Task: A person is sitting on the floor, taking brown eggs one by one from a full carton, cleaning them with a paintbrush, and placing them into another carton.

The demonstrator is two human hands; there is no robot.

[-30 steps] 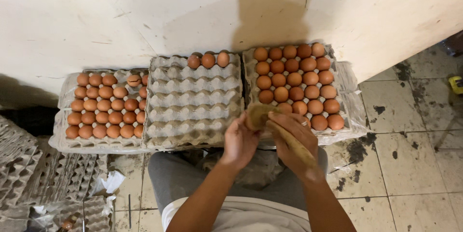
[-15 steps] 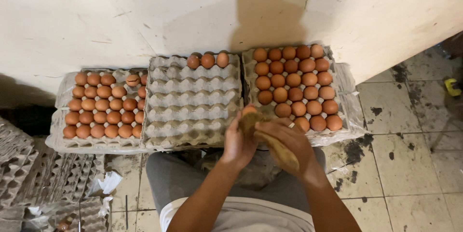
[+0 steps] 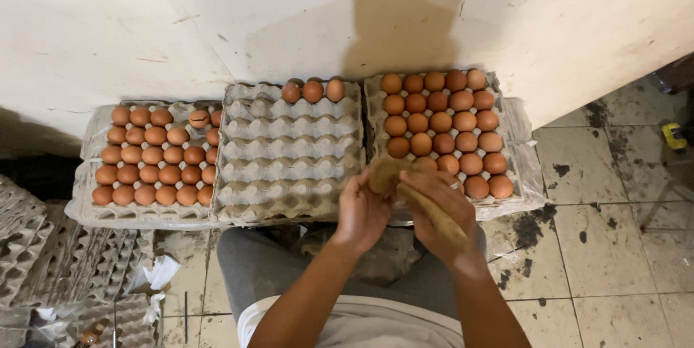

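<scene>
Looking down from the head camera, both hands meet just in front of the middle tray, at its near right corner. Left hand curls its fingers around something small, hidden in the palm, likely an egg, I cannot tell. Right hand has fingers clamped on a brown cloth, whose long axis runs from the left fingertips back toward the right wrist. Full egg tray lies just right of the middle one.

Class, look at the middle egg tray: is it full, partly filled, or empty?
Partly filled. The middle tray holds only three eggs in its back row; every other cup shows bare.
</scene>
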